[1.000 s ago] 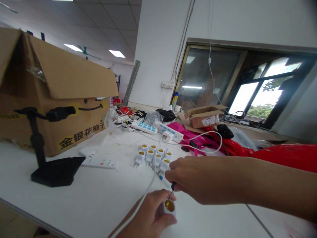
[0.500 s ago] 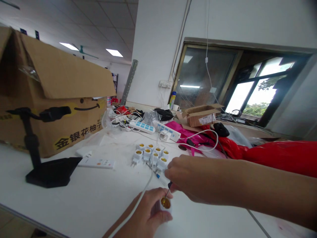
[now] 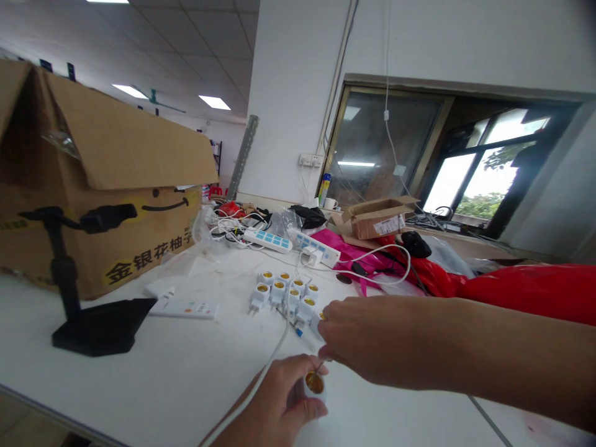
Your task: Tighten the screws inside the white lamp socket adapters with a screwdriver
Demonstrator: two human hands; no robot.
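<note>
My left hand [image 3: 279, 397] is closed around a white plug-in lamp socket [image 3: 315, 382], its brass-coloured threaded opening turned up towards me. Above it, my right hand [image 3: 347, 326] grips a screwdriver [image 3: 320, 366] whose thin shaft points down at the socket's rim. The screwdriver's handle is hidden in the fingers, and its tip cannot be made out. Just beyond my hands, several similar white lamp sockets [image 3: 279, 286] stand grouped on the white table [image 3: 195, 366]. A thin tool with a blue end [image 3: 298, 332] lies beside them.
A white cable [image 3: 267, 366] runs across the view over my left forearm. At left are a black stand [image 3: 100, 326], a large cardboard box [image 3: 125, 217] and a white remote-like strip [image 3: 186, 308]. Power strips [image 3: 267, 239], pink cloth [image 3: 347, 253] and red bags [image 3: 521, 288] lie behind.
My right hand has shifted slightly down and right, and less of the screwdriver shows now. The left hand keeps its hold on the lamp socket. The whole view has moved a little.
</note>
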